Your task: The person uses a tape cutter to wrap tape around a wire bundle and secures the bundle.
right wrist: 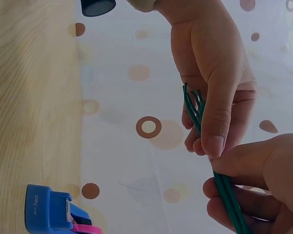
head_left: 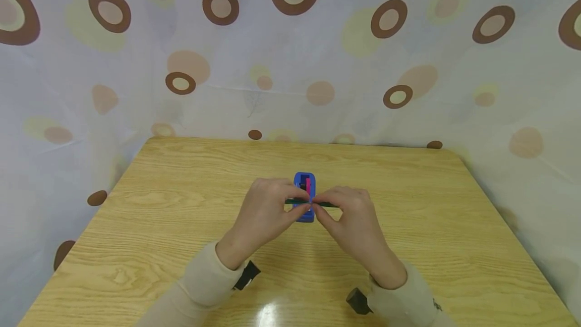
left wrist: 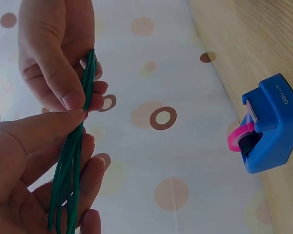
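Observation:
Both hands pinch one bundle of thin green strands (left wrist: 68, 170) at its middle, with thumb tips almost touching. My left hand (head_left: 263, 211) grips it from the left, and in the left wrist view the strands fan out over its curled fingers (left wrist: 93, 180). From the right, my right hand (head_left: 356, 221) pinches the bundle between thumb and fingers. Exactly what the strands are made of cannot be told. Beyond and below the hands stands a blue tape dispenser (left wrist: 278, 131) with a pink tape roll (left wrist: 240, 136); the hands partly cover it in the head view.
A wood-grain table (head_left: 181, 175) lies under the hands. Its far edge meets a pale cloth (head_left: 290, 64) with brown rings and dots. Black wrist devices (head_left: 247, 275) show by the beige sleeves (head_left: 204, 276).

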### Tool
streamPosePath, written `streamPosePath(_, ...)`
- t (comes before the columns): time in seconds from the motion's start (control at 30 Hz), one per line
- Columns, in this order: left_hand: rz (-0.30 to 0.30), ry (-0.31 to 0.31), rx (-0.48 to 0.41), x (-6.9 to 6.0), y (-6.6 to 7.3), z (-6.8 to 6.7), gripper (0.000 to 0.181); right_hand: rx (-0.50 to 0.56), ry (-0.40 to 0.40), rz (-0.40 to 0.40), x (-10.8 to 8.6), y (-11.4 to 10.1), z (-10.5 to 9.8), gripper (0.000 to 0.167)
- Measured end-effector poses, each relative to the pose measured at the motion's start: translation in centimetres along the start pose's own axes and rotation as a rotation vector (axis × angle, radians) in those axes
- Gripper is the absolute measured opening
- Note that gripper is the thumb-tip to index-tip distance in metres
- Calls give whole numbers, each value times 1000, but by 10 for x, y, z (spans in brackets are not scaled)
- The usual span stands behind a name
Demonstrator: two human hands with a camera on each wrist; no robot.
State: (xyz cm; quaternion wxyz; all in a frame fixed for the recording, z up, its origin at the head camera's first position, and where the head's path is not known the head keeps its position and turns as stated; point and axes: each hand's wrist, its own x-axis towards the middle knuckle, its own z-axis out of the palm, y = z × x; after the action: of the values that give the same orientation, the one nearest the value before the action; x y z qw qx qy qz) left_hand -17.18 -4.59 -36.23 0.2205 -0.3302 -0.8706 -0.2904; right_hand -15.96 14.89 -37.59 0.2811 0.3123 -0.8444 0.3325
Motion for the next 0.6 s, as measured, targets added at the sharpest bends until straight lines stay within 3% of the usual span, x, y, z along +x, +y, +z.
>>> streamPosePath(0.6,-41,-53,-30,0,4,-3,8,-45,97,-36,-1,-1,1,21)
